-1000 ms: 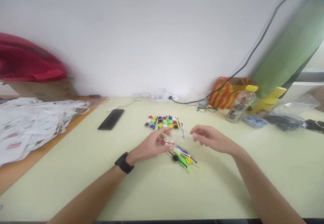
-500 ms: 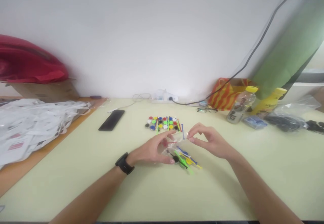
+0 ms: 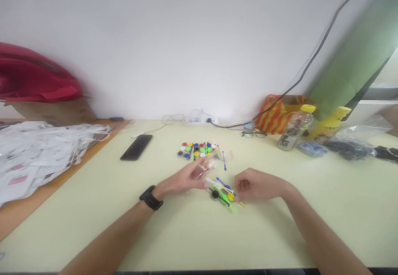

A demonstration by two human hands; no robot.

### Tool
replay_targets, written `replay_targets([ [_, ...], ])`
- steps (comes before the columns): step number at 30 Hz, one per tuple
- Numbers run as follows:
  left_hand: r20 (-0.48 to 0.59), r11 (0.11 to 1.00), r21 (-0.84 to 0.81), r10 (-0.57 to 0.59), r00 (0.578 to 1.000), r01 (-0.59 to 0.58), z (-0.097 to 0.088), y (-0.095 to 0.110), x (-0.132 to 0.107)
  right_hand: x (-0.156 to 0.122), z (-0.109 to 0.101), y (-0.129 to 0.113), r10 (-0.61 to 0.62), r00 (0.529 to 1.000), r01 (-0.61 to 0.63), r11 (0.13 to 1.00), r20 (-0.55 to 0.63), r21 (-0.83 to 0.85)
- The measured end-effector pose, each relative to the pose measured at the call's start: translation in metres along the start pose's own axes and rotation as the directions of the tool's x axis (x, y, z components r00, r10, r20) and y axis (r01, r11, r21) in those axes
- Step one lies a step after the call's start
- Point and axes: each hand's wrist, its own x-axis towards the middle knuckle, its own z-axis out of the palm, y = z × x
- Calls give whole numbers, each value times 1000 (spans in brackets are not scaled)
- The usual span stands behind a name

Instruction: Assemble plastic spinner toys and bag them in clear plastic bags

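Observation:
My left hand [image 3: 186,176] is curled round a small clear plastic bag [image 3: 212,165] with something red inside. My right hand [image 3: 259,184] has its fingers curled inward and pressed together, its tips low against the right side of a small pile. What they pinch, if anything, is hidden. The pile holds thin plastic arrows with round discs: a black disc [image 3: 215,194], a green arrow [image 3: 224,196], a yellow disc [image 3: 231,197] and a blue arrow [image 3: 222,182]. Behind my left hand lie several rows of coloured discs [image 3: 196,148], with a single blue arrow [image 3: 224,161] to their right.
A black phone [image 3: 136,147] lies to the left, near white bags [image 3: 40,155]. Along the wall are a power strip [image 3: 197,121], glasses [image 3: 254,134] and a red-yellow bag [image 3: 270,115]. Two bottles, one clear [image 3: 295,130] and one yellow [image 3: 329,126], stand at right.
My right hand has left the mouth of the plastic bag and dropped toward the pile, its fingers curling in. My left hand has shifted slightly left and up with the bag.

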Motion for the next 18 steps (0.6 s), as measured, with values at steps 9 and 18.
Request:
replay_targets([
  [9,-107,959,284,28,994,4,0,-10,-3,9,8,-6,-47,999,45,997,27,63],
  [18,-125,897,436,146,981,-78,5,-13,-3,-11,-17,-2,-52,981,51,999,-185,-15],
])
